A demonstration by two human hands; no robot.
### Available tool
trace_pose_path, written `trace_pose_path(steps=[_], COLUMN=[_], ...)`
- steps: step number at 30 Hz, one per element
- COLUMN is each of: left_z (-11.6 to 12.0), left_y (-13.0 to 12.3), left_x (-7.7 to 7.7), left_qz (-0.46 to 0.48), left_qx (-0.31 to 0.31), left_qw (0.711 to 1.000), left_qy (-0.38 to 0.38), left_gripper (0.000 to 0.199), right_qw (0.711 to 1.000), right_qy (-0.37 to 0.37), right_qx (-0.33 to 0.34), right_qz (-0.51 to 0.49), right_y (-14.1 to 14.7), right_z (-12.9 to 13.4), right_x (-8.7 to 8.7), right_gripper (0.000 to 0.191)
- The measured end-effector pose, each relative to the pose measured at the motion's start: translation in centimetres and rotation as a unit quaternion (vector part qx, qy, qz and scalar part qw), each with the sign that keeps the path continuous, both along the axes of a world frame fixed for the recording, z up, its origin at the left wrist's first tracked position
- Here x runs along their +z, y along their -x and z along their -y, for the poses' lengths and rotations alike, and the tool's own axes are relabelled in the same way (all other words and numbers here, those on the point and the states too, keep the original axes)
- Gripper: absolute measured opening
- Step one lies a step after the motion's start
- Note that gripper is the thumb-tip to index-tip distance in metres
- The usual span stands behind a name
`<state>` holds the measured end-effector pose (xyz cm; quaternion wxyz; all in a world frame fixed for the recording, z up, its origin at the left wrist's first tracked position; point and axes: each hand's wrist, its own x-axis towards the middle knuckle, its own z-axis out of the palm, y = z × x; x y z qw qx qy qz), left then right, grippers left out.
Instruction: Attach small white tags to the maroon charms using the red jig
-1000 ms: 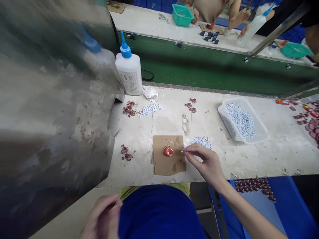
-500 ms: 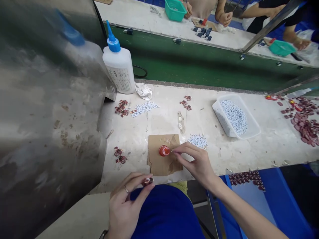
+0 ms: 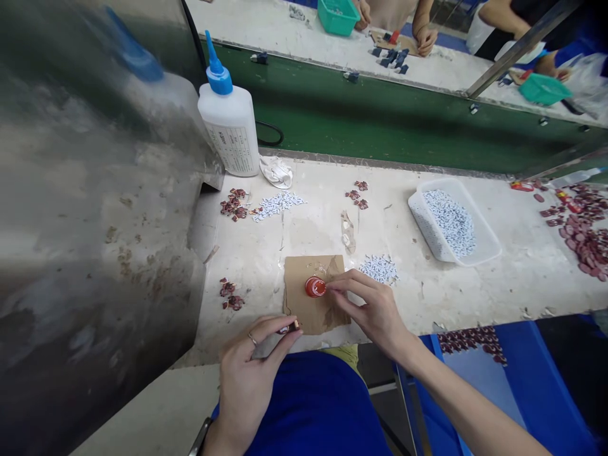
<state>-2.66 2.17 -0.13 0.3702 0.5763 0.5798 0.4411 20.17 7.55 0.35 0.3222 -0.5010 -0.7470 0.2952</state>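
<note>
Left hand (image 3: pixel 251 373) hovers at the near edge of the worktable (image 3: pixel 475 291), palm turned inward, a ring on one finger, with thumb and forefinger pinched on a small dark red piece (image 3: pixel 289 328) held just over the table's lip. Its wrist comes up from the bottom of the view beside the blue cloth on the person's lap. Right hand (image 3: pixel 375 310) reaches in from the lower right, forearm stretched diagonally, fingers curled and the thumb and forefinger drawn together at a tiny item too small to identify, its fingertips touching or just beside the red glue cap (image 3: pixel 315 287). That cap sits upright on a torn square of brown cardboard (image 3: pixel 308 316), which lies flat on the table between the two hands.

Just beyond the right hand lies a little heap of white chips (image 3: pixel 379 267). To the left of the cardboard sits a small cluster of dark red pieces (image 3: pixel 228 295); more of them lie farther back near another scatter of white chips (image 3: pixel 278 204). A white glue bottle (image 3: pixel 230 126) with a blue nozzle stands upright at the back left, a crumpled white rag (image 3: pixel 276 172) at its foot. Well to the right, a clear plastic tray (image 3: pixel 484 250) holds many white chips. Behind runs a green conveyor belt (image 3: pixel 380 126), where other people's hands (image 3: pixel 425 39) work on the far side.
</note>
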Motion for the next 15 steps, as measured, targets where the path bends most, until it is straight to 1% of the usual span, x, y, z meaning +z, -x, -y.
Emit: trace_pose_path(steps=[5, 8, 11, 15], left_z=[-0.4, -0.5, -0.6, -0.8], left_y=[-0.6, -0.8, -1.0, -1.1], left_x=[0.2, 0.3, 0.7, 1.6], left_qz=[-0.003, 0.001, 0.001, 0.007], left_qx=[0.004, 0.0, -0.023, -0.043], left_qw=[1.0, 1.0, 0.999, 0.997], left_qy=[0.005, -0.004, -0.028, -0.056], left_gripper=[0.027, 0.027, 0.025, 0.026], right_qw=[1.0, 1.0, 0.995, 0.979], right_qy=[0.003, 0.003, 0.016, 0.072], right_qx=[0.0, -0.012, -0.027, -0.001], right_qz=[-0.006, -0.023, -0.092, -0.19], right_y=[-0.1, 0.1, 0.7, 1.9], right_z=[-0.1, 0.1, 0.8, 1.9], right_x=[-0.1, 0.3, 1.7, 4.0], right_gripper=[0.019, 0.02, 0.021, 0.02])
